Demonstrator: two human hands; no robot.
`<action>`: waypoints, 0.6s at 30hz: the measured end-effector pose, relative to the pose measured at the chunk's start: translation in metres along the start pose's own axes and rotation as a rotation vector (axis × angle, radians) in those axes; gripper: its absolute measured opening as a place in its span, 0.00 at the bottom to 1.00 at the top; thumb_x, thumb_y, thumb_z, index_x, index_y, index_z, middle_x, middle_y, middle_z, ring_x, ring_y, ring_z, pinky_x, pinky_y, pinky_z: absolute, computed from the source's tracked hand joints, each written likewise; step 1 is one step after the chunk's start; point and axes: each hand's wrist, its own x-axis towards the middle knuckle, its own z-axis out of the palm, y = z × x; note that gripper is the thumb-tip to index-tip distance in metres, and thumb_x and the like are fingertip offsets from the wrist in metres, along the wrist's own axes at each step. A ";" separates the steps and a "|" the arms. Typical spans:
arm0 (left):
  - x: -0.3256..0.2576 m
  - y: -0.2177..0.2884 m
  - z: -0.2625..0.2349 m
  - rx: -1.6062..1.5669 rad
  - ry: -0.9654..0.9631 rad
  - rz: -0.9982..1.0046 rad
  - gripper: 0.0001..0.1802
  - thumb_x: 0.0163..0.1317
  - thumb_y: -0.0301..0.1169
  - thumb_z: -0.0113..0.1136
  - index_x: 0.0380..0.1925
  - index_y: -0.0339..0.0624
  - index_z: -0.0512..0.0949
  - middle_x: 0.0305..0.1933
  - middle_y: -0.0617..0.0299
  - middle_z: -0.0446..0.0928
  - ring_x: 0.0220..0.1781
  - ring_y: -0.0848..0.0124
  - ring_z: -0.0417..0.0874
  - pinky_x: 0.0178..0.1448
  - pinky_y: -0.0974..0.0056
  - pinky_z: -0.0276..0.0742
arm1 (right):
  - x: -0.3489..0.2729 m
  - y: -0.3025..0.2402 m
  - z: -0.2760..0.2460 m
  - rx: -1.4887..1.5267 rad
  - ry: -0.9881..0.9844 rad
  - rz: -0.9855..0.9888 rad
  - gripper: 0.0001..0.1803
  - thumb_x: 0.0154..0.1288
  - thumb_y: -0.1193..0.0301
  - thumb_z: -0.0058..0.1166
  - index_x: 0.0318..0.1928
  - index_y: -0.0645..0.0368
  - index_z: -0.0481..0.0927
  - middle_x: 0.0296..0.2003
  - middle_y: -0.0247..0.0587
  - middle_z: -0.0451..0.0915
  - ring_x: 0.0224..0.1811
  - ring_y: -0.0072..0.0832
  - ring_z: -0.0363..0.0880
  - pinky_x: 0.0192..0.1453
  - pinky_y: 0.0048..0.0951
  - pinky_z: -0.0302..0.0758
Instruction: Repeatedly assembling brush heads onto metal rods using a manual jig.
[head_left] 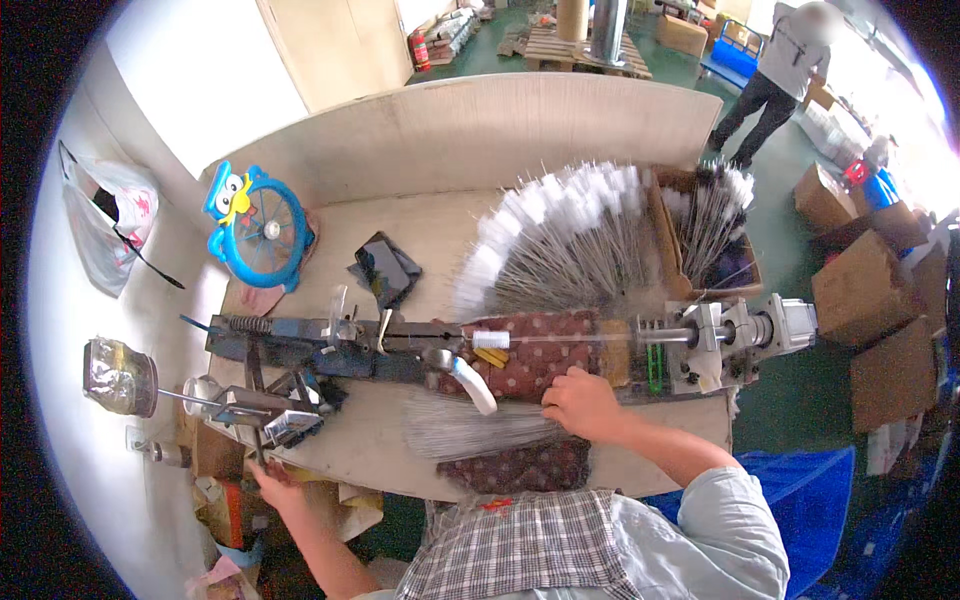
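We look down on a wooden workbench (400, 215) with a long dark metal machine (330, 345) lying across it. Our right hand (583, 402) rests with fingers curled on a dotted maroon cloth pad (545, 360), just beside a loose bundle of thin grey wires (470, 430) near the bench's front edge; we cannot tell whether it grips anything. Our left hand (275, 485) reaches to the bench's lower left corner, closed around a thin metal lever (258, 440) under the machine. Behind the machine, a fan of white-tipped wire brushes (560, 235) spreads out. A black phone (382, 268) and a blue cartoon fan (255, 225) lie further left. A person (780, 70) stands well apart.
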 end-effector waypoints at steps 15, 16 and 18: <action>-0.193 -0.091 0.140 -0.118 -0.442 -0.602 0.12 0.63 0.34 0.52 0.43 0.40 0.72 0.39 0.60 0.77 0.42 0.68 0.78 0.47 0.62 0.76 | -0.014 0.013 -0.041 -0.026 0.016 0.027 0.05 0.55 0.67 0.53 0.30 0.51 0.80 0.31 0.34 0.78 0.38 0.34 0.78 0.39 0.36 0.77; -0.217 -0.084 0.160 -0.132 -0.524 -0.656 0.14 0.63 0.34 0.52 0.46 0.40 0.71 0.42 0.59 0.76 0.45 0.68 0.77 0.50 0.62 0.74 | -0.017 0.016 -0.039 -0.022 0.018 0.032 0.05 0.55 0.67 0.53 0.30 0.51 0.80 0.31 0.34 0.78 0.38 0.34 0.78 0.39 0.36 0.77; -0.248 -0.082 0.189 0.000 -0.806 -0.474 0.17 0.62 0.34 0.54 0.49 0.40 0.69 0.43 0.59 0.75 0.47 0.69 0.75 0.53 0.61 0.70 | -0.021 0.021 -0.035 -0.007 -0.020 0.154 0.05 0.54 0.66 0.54 0.27 0.53 0.76 0.29 0.35 0.77 0.34 0.36 0.79 0.35 0.38 0.77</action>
